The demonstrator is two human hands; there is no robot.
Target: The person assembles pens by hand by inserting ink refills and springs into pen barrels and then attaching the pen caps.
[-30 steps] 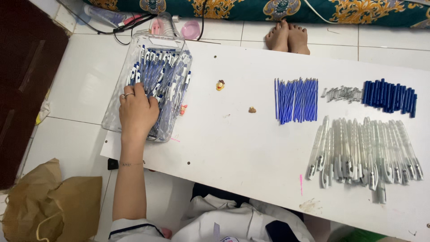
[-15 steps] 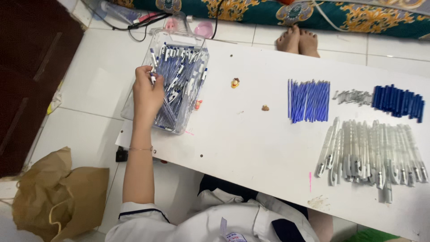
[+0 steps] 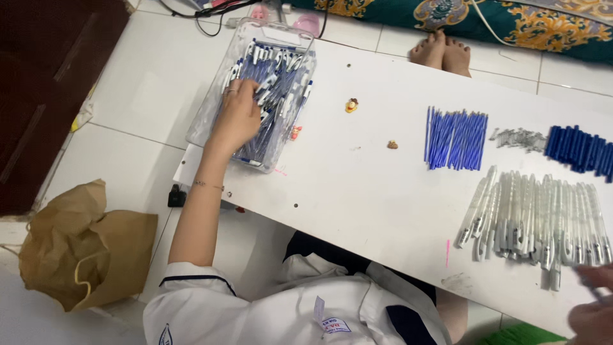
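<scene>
The left hand (image 3: pixel 237 118) rests inside the clear plastic bin (image 3: pixel 211 102) at the worktop (image 3: pixel 357 185) left end, fingers spread flat on the assembled pens (image 3: pixel 274 70), gripping nothing. The right hand (image 3: pixel 590 306), blurred at the lower right edge, lies just beside the row of clear pen barrels (image 3: pixel 536 217); its finger state cannot be determined.

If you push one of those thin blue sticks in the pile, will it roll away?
Probably. The thin blue refills look round and slim on a smooth white table, so one would likely roll. They look light and might bend a little. Side by side, neighbours may stop it.
</scene>
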